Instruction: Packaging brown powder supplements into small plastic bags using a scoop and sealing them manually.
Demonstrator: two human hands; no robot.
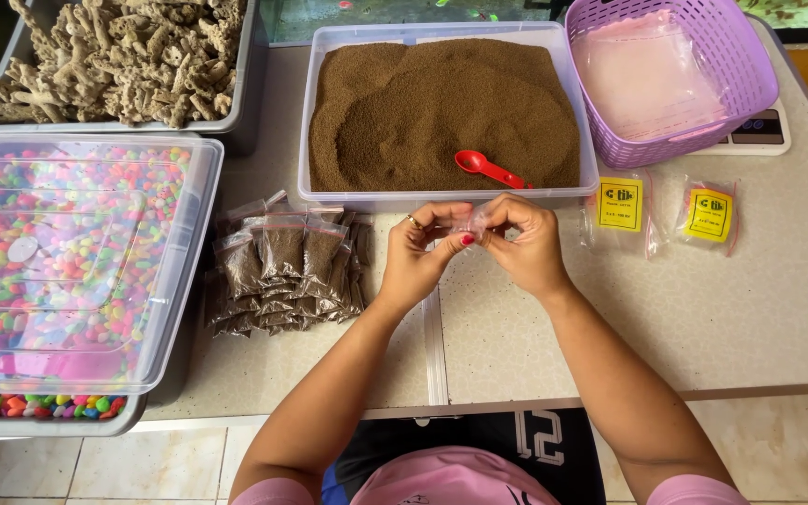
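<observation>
Both hands meet just in front of the clear rectangular plastic tub of fine brown granules (441, 112), over the pale speckled tabletop (685, 309). The left hand (420, 252) and the right hand (521, 241) pinch a small clear plastic zip bag (475, 221) between thumbs and fingertips — the fingers of each hand are curled in and closed on the bag's edges, and the bag is held up off the table between them. Whether the bag holds anything cannot be told. A red plastic scoop (485, 167) lies on the granules near the tub's front wall, just beyond the hands. To the left of the left hand a pile of small clear bags filled with brown granules (284, 271) lies on the table. To the right, well apart from the right hand, lie two flat clear packets with yellow labels (666, 211). Behind them stands a purple plastic basket with clear bags inside (675, 75), resting on a white scale (759, 131). At the far left sits a clear lidded box of multicoloured pebbles (58, 262), and behind it a grey tray of pale branching coral pieces (114, 56).
</observation>
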